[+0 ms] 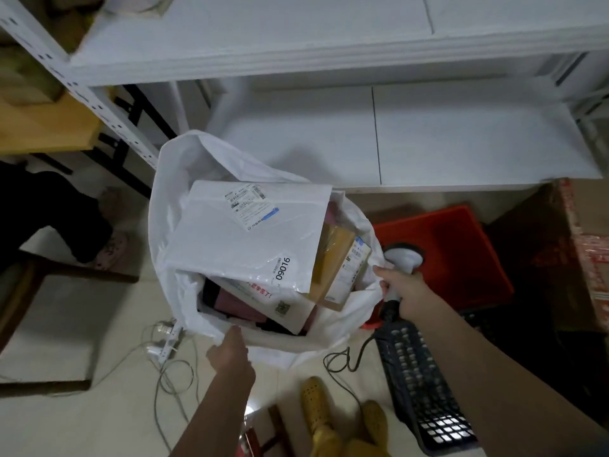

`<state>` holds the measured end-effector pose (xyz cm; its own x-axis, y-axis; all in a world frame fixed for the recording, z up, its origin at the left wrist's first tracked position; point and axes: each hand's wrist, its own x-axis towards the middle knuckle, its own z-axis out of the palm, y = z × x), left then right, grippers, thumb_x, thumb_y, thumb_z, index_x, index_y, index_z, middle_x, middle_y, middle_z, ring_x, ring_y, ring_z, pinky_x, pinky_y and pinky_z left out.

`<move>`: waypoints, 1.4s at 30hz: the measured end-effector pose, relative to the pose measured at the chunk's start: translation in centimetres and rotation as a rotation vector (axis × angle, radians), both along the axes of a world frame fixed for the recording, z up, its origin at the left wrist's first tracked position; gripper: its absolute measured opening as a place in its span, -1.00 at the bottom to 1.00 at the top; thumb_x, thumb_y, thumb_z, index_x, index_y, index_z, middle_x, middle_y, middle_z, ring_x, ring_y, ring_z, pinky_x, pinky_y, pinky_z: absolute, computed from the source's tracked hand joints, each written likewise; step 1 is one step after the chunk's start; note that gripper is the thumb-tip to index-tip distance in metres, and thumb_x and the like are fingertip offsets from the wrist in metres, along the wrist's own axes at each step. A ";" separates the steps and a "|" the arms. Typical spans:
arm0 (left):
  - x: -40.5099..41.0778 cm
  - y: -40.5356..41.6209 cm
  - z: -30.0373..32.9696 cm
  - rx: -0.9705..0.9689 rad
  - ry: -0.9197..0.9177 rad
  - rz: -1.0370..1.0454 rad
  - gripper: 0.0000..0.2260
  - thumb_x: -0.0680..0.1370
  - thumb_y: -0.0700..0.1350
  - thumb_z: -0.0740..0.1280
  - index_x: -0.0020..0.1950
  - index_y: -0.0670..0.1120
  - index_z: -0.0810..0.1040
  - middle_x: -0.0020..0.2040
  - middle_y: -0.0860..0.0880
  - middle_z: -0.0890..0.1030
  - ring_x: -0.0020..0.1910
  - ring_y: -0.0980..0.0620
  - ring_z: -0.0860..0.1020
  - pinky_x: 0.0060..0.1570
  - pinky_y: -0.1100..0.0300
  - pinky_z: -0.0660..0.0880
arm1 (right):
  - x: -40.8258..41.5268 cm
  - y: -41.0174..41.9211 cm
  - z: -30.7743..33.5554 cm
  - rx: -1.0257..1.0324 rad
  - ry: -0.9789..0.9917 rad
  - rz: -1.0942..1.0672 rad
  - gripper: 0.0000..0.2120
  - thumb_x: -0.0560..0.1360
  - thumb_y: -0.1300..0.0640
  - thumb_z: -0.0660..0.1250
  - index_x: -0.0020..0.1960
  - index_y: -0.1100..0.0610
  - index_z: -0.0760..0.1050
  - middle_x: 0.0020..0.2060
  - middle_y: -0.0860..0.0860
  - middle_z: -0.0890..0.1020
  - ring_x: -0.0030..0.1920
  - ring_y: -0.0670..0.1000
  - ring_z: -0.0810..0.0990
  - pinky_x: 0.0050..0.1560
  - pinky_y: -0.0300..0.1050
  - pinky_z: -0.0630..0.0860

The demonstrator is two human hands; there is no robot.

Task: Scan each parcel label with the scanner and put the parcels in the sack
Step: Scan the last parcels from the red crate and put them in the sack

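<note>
Label (251, 206): print too small to read.
Lower parcels (253, 305): mostly hidden under the white mailer (244, 239).
Left hand (230, 354): fingertips hidden behind the sack (171, 199) rim.
Scanner (400, 258): handle covered by the right hand (400, 291).
Keyboard (425, 387): far end hidden by the right arm.

The sack (171, 225) mouth is nearly filled: a white mailer (244, 232) lies across the top, a yellow box (336, 255) wedged beside it. Only a narrow gap shows at the near rim. A shelf (428, 143) edge crowds the sack's far side, and a red crate (461, 245) its right.
</note>
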<state>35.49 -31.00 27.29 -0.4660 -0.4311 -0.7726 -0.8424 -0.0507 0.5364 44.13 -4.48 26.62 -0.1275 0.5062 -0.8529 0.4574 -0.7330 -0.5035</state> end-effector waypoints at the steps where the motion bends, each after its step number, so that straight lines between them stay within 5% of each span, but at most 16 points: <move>1: 0.2 -0.1 0.0 0.043 0.009 0.025 -0.62 0.56 -0.22 0.27 0.36 -0.27 0.36 0.01 -0.19 0.49 -0.02 -0.15 0.51 0.11 -0.06 0.44 | 0.0 -0.2 -0.4 0.018 -0.021 0.011 -0.60 0.39 0.21 0.54 0.04 0.15 0.35 -0.34 0.10 0.52 -0.37 0.00 0.49 -0.09 -0.01 0.51; 4: 0.2 -0.5 0.4 0.046 0.099 0.103 -0.70 0.56 -0.35 0.16 0.29 -0.25 0.43 0.02 -0.20 0.50 -0.04 -0.12 0.51 0.15 -0.07 0.50 | 0.6 -0.3 -0.9 0.039 -0.088 0.116 -0.75 0.43 0.23 0.49 -0.30 0.17 0.43 -0.44 0.08 0.47 -0.37 0.06 0.47 -0.13 0.01 0.52; 8: 0.4 -1.0 2.7 -0.041 0.155 0.120 -0.91 0.56 -0.35 0.19 -0.13 -0.22 0.40 -0.25 -0.08 0.43 -0.21 -0.06 0.48 -0.09 0.11 0.46 | 0.7 0.8 1.7 0.095 -0.093 0.185 -0.79 0.40 0.26 0.51 -0.24 0.24 0.47 -0.41 0.12 0.48 -0.27 0.11 0.49 0.07 0.09 0.54; 13: 0.2 -0.8 6.3 -0.194 0.272 0.102 -0.82 0.55 -0.27 0.27 0.14 -0.28 0.51 -0.10 -0.12 0.49 -0.07 -0.05 0.44 -0.09 0.21 0.34 | 1.0 1.2 4.8 0.138 -0.059 0.175 -0.74 0.36 0.28 0.53 -0.14 0.25 0.43 -0.40 0.12 0.50 -0.39 0.06 0.46 -0.30 -0.10 0.43; 17: 0.0 -1.7 7.0 -0.249 0.168 -0.052 -0.73 0.55 -0.21 0.31 0.18 -0.34 0.49 -0.11 -0.18 0.53 -0.05 -0.16 0.48 -0.08 0.15 0.38 | 1.4 0.3 4.8 0.077 -0.094 0.182 -0.73 0.36 0.21 0.55 -0.34 0.24 0.47 -0.40 0.13 0.52 -0.28 0.11 0.50 -0.10 0.00 0.52; 21: -1.4 -2.4 7.9 -0.373 0.100 -0.112 -0.68 0.45 -0.02 0.38 0.00 -0.26 0.51 0.11 -0.26 0.56 0.06 -0.26 0.54 0.14 -0.05 0.50 | 0.7 1.1 6.0 0.026 -0.103 0.251 -0.85 0.43 0.30 0.46 -0.07 0.28 0.52 -0.36 0.14 0.52 -0.36 0.08 0.49 -0.29 -0.08 0.47; 25: -5.3 -1.5 10.3 -0.629 0.144 -0.191 -0.60 0.46 -0.09 0.39 0.25 -0.20 0.48 0.28 -0.28 0.40 0.25 -0.30 0.42 0.24 -0.09 0.40 | -0.7 3.3 6.1 0.107 -0.131 0.243 -0.70 0.23 0.28 0.49 -0.07 0.31 0.56 -0.16 0.18 0.62 -0.23 0.13 0.60 -0.15 0.01 0.57; 27: -7.5 -0.2 11.0 -0.611 0.339 -0.345 -0.66 0.49 -0.21 0.35 0.26 -0.23 0.49 0.30 -0.29 0.39 0.29 -0.28 0.39 0.21 -0.02 0.37 | -1.8 4.1 6.6 0.156 -0.114 0.221 -0.88 0.29 0.31 0.45 -0.28 0.25 0.50 -0.26 0.15 0.58 -0.23 0.10 0.55 -0.13 0.00 0.54; 29: -9.7 1.3 11.1 -0.601 0.531 -0.550 -0.69 0.50 -0.26 0.32 0.25 -0.24 0.50 0.28 -0.27 0.40 0.27 -0.25 0.39 0.18 0.03 0.36 | -3.1 4.4 8.1 0.198 -0.086 0.249 -0.74 0.35 0.35 0.39 -0.44 0.20 0.40 -0.43 0.11 0.49 -0.32 0.07 0.46 -0.17 -0.03 0.45; 32: -13.6 4.0 10.4 -0.669 0.711 -0.889 -0.70 0.53 -0.26 0.31 0.26 -0.19 0.51 0.28 -0.20 0.43 0.27 -0.20 0.37 0.20 0.06 0.30 | -5.2 5.4 7.7 0.244 -0.052 0.284 -0.73 0.41 0.35 0.40 -0.40 0.22 0.41 -0.54 0.10 0.44 -0.46 0.06 0.40 -0.23 -0.05 0.43; 35: -17.9 7.2 9.2 -0.735 0.835 -1.227 -0.71 0.55 -0.25 0.29 0.27 -0.15 0.51 0.29 -0.13 0.48 0.27 -0.18 0.39 0.28 -0.01 0.33 | -7.2 6.3 6.8 0.319 -0.074 0.323 -0.88 0.43 0.32 0.43 -0.21 0.28 0.49 -0.41 0.16 0.52 -0.42 0.09 0.46 -0.25 -0.02 0.47; 37: -20.3 9.4 8.2 -0.777 0.868 -1.441 -0.67 0.57 -0.23 0.25 0.34 -0.13 0.47 0.33 -0.10 0.48 0.33 -0.15 0.37 0.33 -0.04 0.32 | -8.4 6.7 5.6 0.392 -0.109 0.404 -0.70 0.43 0.26 0.48 0.09 0.31 0.49 -0.30 0.13 0.55 -0.34 0.08 0.53 -0.22 0.00 0.53; 40: -23.4 12.9 6.3 -0.859 0.827 -1.679 -0.62 0.61 -0.26 0.19 0.43 -0.09 0.40 0.44 -0.03 0.40 0.42 -0.07 0.28 0.36 0.02 0.23 | -9.7 6.8 4.1 0.422 -0.160 0.574 -0.49 0.43 0.18 0.52 0.26 0.35 0.42 -0.23 0.11 0.55 -0.17 0.16 0.62 -0.15 0.00 0.59; 42: -25.3 14.8 4.5 -0.876 0.732 -1.769 -0.58 0.60 -0.31 0.17 0.45 -0.07 0.37 0.48 -0.01 0.34 0.44 -0.04 0.28 0.37 0.04 0.26 | -10.2 6.9 2.6 0.381 -0.202 0.656 -0.36 0.42 0.16 0.53 0.35 0.36 0.32 -0.18 0.09 0.52 -0.24 0.07 0.59 -0.39 -0.19 0.52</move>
